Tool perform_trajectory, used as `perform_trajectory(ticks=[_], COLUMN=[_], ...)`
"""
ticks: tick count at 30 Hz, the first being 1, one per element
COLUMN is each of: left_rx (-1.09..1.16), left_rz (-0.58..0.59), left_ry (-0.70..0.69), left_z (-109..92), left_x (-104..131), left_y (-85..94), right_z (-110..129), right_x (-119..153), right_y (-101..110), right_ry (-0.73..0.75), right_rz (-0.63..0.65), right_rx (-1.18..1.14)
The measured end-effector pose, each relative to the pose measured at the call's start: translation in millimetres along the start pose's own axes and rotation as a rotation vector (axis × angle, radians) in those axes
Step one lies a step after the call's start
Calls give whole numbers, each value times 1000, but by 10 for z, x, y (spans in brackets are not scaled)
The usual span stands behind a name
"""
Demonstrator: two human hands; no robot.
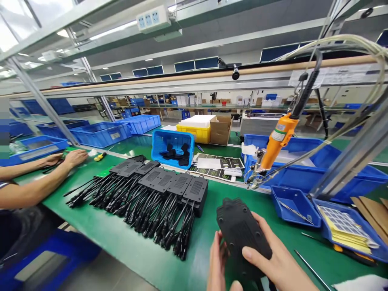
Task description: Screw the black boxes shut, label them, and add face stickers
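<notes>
Near the front edge of the green bench I hold a black plastic case (239, 230) tilted up, with screw holes along its face. My right hand (274, 252) is closed round its right side, thumb across the face. My left hand (217, 258) is closed against its lower left side, with part of the fingers hidden behind it. A dark cable end shows below the case. To the left, several similar black cases (157, 180) lie in a row, partly stacked, their black cables (151, 216) fanned toward the front edge.
An orange electric screwdriver (277, 139) hangs at right above blue bins (295, 208). Screwdrivers (312, 268) and a label tray (348, 230) lie at right. A blue basket (154, 147) of black parts and printed sheets (209, 163) stand behind. A co-worker's hands (74, 157) work at left.
</notes>
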State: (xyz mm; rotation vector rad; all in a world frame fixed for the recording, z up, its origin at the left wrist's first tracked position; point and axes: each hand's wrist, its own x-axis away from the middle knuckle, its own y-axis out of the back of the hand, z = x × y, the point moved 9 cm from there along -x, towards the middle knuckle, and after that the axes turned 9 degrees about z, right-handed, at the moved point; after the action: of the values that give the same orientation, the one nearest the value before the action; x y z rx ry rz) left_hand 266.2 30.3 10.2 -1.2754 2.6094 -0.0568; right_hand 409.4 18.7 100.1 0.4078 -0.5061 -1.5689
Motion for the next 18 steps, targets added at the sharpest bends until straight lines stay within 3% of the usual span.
perform_trajectory(ticks=[2, 4, 9, 13, 18], left_rx=[97, 252, 622, 590, 353], left_rz=[69, 67, 33, -9, -85], left_ry=[24, 73, 260, 327, 315], left_z=[37, 141, 505, 539, 244], left_x=[8, -9, -110, -160, -248], left_y=[-240, -392, -517, -346, 85], right_z=[-161, -439, -999, -1226, -1354], right_x=[94, 237, 621, 798, 923], right_y=[-46, -77, -195, -245, -126], right_ry=[4, -49, -147, -258, -240], right_rz=[-42, -87, -51, -119, -203], right_rx=[-3, 30, -11, -235, -384])
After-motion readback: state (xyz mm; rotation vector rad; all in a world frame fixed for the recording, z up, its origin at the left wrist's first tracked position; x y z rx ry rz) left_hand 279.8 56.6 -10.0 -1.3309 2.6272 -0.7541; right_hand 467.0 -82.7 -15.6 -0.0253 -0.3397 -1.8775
